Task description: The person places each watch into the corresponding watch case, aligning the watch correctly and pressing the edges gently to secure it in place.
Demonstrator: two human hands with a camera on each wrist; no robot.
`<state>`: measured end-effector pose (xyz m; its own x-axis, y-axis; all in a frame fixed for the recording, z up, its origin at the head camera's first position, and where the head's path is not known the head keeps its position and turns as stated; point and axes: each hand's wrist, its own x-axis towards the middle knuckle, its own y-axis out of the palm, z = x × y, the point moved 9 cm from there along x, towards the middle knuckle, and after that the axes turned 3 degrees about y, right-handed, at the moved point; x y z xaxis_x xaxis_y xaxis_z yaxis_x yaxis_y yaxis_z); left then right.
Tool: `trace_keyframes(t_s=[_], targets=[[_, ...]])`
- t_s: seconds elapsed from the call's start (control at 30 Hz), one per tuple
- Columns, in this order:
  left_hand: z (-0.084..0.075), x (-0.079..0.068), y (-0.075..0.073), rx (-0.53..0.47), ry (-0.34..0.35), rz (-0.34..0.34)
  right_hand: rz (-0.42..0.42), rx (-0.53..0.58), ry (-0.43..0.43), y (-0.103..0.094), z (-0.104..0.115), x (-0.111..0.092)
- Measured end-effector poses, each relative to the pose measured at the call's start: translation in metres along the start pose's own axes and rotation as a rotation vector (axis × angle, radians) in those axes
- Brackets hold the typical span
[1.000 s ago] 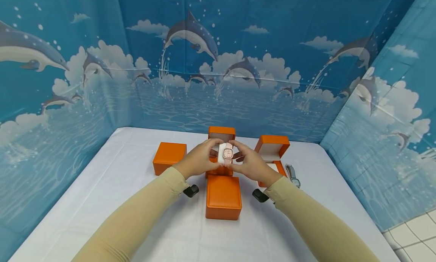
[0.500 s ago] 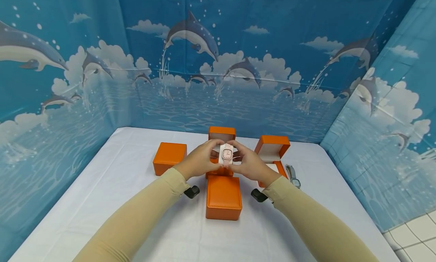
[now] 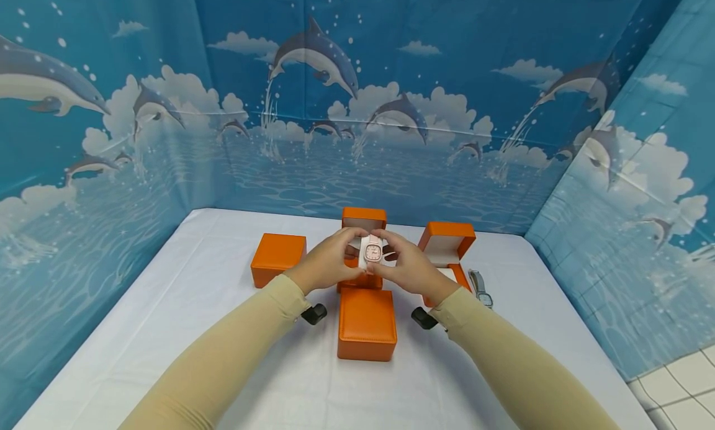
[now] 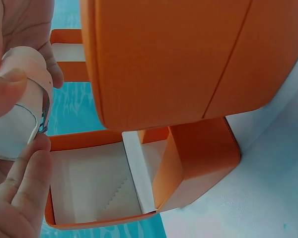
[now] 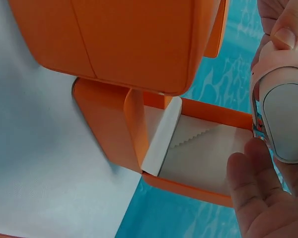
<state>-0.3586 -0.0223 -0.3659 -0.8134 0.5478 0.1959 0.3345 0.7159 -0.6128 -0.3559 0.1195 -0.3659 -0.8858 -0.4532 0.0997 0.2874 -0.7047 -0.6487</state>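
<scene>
A pink-strapped watch [image 3: 373,252] with a squarish face is wrapped round a white watch cushion [image 3: 363,255]. My left hand [image 3: 325,264] grips the cushion from the left, and my right hand [image 3: 414,267] holds it from the right, thumb near the strap's lower part. In the left wrist view the cushion [image 4: 12,130] shows its flat end with the strap round it; the right wrist view shows the cushion's other end [image 5: 289,118]. Behind the hands stands an open orange watch box [image 3: 364,218], its white interior [image 4: 89,178] visible in the left wrist view. The hands partly hide this box.
A closed orange box [image 3: 367,324] stands in front, another [image 3: 279,256] at left. To the right are an open box [image 3: 447,241] with white inside and a grey-strapped watch [image 3: 481,290] lying on the white tablecloth [image 3: 424,380]. A dolphin-print curtain [image 3: 357,157] hangs behind.
The watch and cushion have turned slightly and shifted a little between my hands. My right thumb has moved inward onto the lower strap. Boxes and the other watch have stayed put.
</scene>
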Motion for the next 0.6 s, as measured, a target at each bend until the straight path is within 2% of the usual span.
trace_keyframes(t_s=[0.6], targets=[[0.0026, 0.0008, 0.0005, -0.018, 0.008, -0.007, -0.039, -0.035, -0.031, -0.0063, -0.0008, 0.0023]])
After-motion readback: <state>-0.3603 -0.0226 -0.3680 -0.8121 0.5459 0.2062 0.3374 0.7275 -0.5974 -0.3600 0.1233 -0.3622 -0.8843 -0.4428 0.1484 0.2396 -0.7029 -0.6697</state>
